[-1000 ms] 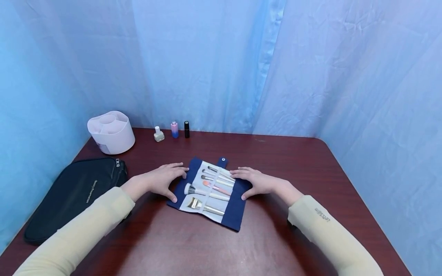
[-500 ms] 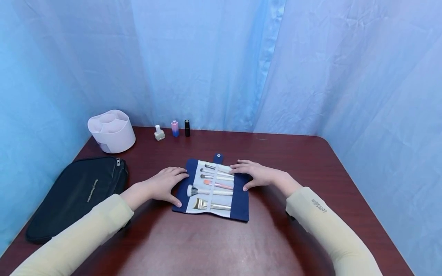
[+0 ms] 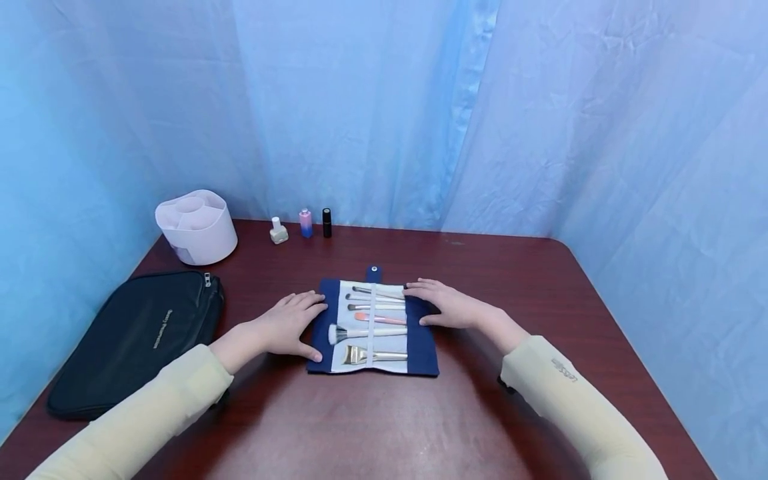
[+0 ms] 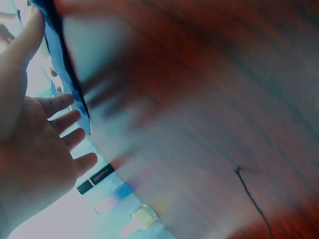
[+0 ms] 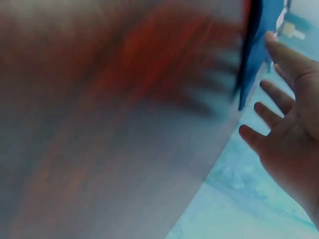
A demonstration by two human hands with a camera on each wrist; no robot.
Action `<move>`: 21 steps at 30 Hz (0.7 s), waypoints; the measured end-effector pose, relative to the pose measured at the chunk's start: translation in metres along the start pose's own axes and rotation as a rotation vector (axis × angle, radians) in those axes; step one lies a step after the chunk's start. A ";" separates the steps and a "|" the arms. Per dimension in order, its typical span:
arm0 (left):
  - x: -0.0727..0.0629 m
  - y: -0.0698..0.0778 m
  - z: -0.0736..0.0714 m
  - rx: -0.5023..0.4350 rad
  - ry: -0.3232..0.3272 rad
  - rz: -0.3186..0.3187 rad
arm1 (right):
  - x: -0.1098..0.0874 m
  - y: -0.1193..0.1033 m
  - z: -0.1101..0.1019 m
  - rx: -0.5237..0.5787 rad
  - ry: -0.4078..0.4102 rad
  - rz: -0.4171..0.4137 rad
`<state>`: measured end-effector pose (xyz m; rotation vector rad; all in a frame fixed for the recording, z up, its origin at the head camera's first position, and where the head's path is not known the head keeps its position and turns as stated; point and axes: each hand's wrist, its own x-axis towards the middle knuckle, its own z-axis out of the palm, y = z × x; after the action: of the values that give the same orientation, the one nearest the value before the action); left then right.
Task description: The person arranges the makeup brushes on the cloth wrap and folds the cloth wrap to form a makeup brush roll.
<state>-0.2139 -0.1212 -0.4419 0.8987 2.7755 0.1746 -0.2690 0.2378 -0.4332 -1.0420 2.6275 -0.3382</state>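
An unrolled navy brush roll [image 3: 423,347] with a pale lining lies flat mid-table, its snap tab [image 3: 374,273] pointing to the back. Several makeup brushes [image 3: 375,333] lie across it under a white elastic band [image 3: 371,327], heads to the left. My left hand [image 3: 287,327] rests on the roll's left edge, fingers spread and thumb near the front corner. On the right edge rests my right hand [image 3: 453,307], its fingers extended over the navy border. In the left wrist view, the thumb [image 4: 31,37] touches the navy cloth; the right thumb [image 5: 286,55] does likewise in the right wrist view.
A black zipped case [image 3: 138,340] lies at the left under my forearm. Behind it stands a white divided organizer [image 3: 201,233]. Along the back edge are a nail polish bottle [image 3: 279,232], a pink-and-blue bottle [image 3: 306,224] and a black tube [image 3: 327,223]. Curtains surround the table.
The brush roll has turned counterclockwise from a slanted position, so its front edge now runs nearly level. Both hands have stayed at its sides, shifting slightly with it.
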 end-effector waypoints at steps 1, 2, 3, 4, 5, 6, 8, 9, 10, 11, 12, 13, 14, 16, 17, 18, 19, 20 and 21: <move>0.000 -0.001 0.000 -0.008 -0.003 -0.003 | -0.004 -0.003 0.002 0.014 0.002 0.025; 0.001 -0.001 -0.001 -0.017 -0.008 -0.006 | -0.007 -0.006 0.003 0.028 0.001 0.042; 0.001 -0.002 0.000 -0.023 -0.014 -0.010 | -0.011 -0.008 0.005 0.040 -0.007 0.056; 0.000 -0.002 0.000 -0.029 -0.020 -0.011 | -0.014 -0.010 0.007 0.047 -0.019 0.062; 0.000 -0.002 0.001 -0.033 -0.030 -0.016 | -0.018 -0.012 0.008 0.049 -0.037 0.066; -0.001 -0.002 0.002 -0.037 -0.037 -0.020 | -0.020 -0.013 0.010 0.044 -0.055 0.062; -0.003 0.000 0.004 -0.045 -0.053 -0.032 | -0.024 -0.014 0.013 0.033 -0.083 0.050; -0.004 0.001 0.004 -0.047 -0.058 -0.040 | -0.026 -0.014 0.014 0.029 -0.090 0.047; -0.005 0.002 0.005 -0.049 -0.060 -0.047 | -0.027 -0.013 0.015 0.022 -0.092 0.045; -0.005 0.003 0.005 -0.051 -0.058 -0.052 | -0.027 -0.013 0.015 0.014 -0.090 0.044; -0.006 0.004 0.005 -0.051 -0.054 -0.056 | -0.028 -0.012 0.016 0.004 -0.083 0.041; -0.006 0.005 0.005 -0.051 -0.048 -0.057 | -0.029 -0.012 0.016 -0.002 -0.074 0.033; -0.006 0.006 0.005 -0.051 -0.043 -0.058 | -0.029 -0.012 0.016 -0.005 -0.066 0.027; -0.008 0.009 0.004 -0.061 -0.020 -0.046 | -0.032 -0.013 0.016 -0.002 -0.058 0.008; -0.009 0.010 0.004 -0.073 -0.006 -0.032 | -0.035 -0.014 0.016 0.006 -0.055 -0.005; -0.011 0.012 0.004 -0.092 0.006 -0.019 | -0.037 -0.016 0.016 0.017 -0.051 -0.020; -0.013 0.013 0.003 -0.112 0.019 -0.001 | -0.039 -0.018 0.016 0.029 -0.051 -0.031; -0.016 0.014 0.003 -0.138 0.029 0.018 | -0.041 -0.021 0.017 0.040 -0.050 -0.044; -0.018 0.016 0.003 -0.164 0.039 0.041 | -0.043 -0.023 0.018 0.046 -0.047 -0.061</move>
<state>-0.1897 -0.1192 -0.4388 0.9205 2.7305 0.4236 -0.2181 0.2498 -0.4344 -1.1041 2.5385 -0.3807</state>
